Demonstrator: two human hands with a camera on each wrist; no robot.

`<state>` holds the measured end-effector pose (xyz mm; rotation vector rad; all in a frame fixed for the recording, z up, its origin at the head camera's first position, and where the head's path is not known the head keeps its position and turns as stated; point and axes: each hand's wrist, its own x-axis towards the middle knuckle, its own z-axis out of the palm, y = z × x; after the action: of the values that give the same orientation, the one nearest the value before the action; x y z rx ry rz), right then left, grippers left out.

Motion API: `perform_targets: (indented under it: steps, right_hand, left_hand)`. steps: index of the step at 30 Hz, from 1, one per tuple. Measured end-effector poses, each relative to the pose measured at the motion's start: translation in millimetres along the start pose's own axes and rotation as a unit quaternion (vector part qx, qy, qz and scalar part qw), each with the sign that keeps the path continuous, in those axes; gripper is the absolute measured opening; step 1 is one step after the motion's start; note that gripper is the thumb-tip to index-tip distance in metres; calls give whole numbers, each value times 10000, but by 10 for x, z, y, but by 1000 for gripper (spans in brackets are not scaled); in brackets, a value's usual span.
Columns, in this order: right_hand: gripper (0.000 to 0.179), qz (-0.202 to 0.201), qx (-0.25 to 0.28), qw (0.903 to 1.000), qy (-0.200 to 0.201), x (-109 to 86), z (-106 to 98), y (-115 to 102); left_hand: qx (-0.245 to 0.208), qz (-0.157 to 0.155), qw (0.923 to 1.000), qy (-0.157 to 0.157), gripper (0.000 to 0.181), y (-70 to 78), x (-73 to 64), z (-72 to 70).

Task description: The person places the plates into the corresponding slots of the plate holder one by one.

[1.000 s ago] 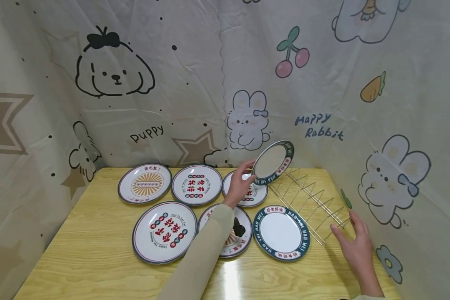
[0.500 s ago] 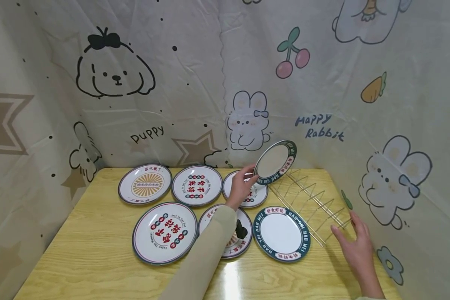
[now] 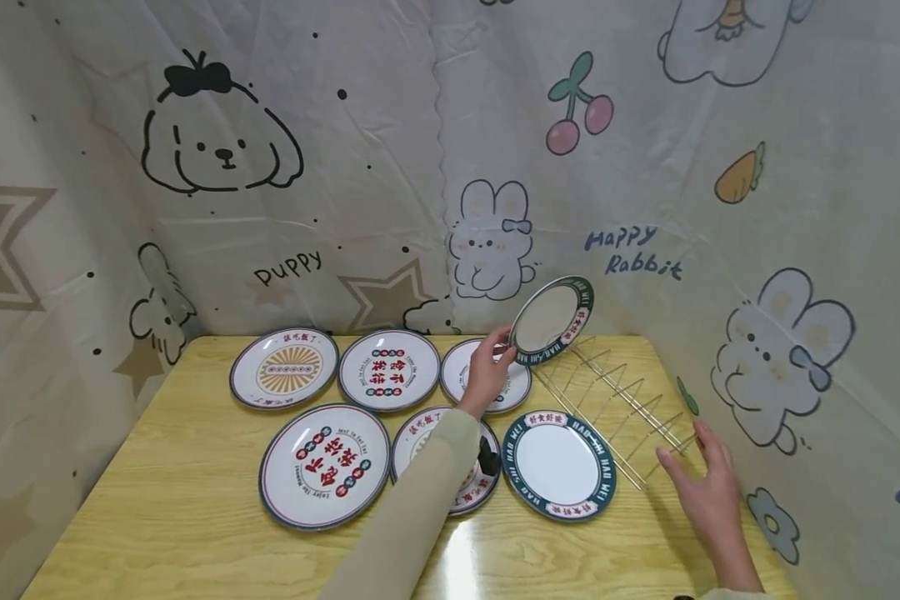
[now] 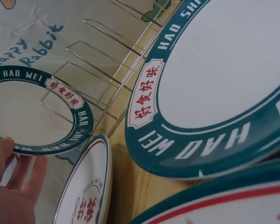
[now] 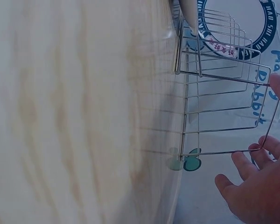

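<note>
Green-rimmed and tilted, the plate [image 3: 546,321] is pinched at its edge by the left hand [image 3: 487,372] and is now eased slightly further right, by the far end of the wire rack [image 3: 624,395]. The near end is touched by the right hand [image 3: 708,492], fingers spread; the gap is narrowed, it seems, but nothing is seated yet.

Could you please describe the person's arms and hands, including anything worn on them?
The left hand and right hand wear no gloves. The left sleeve is long, plain and pale beige-green; only a sliver of a similar right sleeve shows. A small black object appears beside the left sleeve, too unclear to identify.
</note>
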<state>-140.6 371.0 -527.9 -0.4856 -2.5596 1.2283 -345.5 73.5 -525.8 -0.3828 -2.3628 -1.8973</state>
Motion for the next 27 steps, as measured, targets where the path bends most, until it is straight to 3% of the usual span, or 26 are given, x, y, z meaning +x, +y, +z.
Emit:
perform_targets:
  steps: [11, 27]
  right_hand:
    - [88, 16, 4, 10000, -3, -3, -2, -24]
    - [90, 112, 41, 9999, -52, -6, 3, 0]
  left_hand:
    - [17, -182, 9998, -65, 42, 38, 51, 51]
    - [-181, -13, 9998, -88, 40, 60, 49, 105]
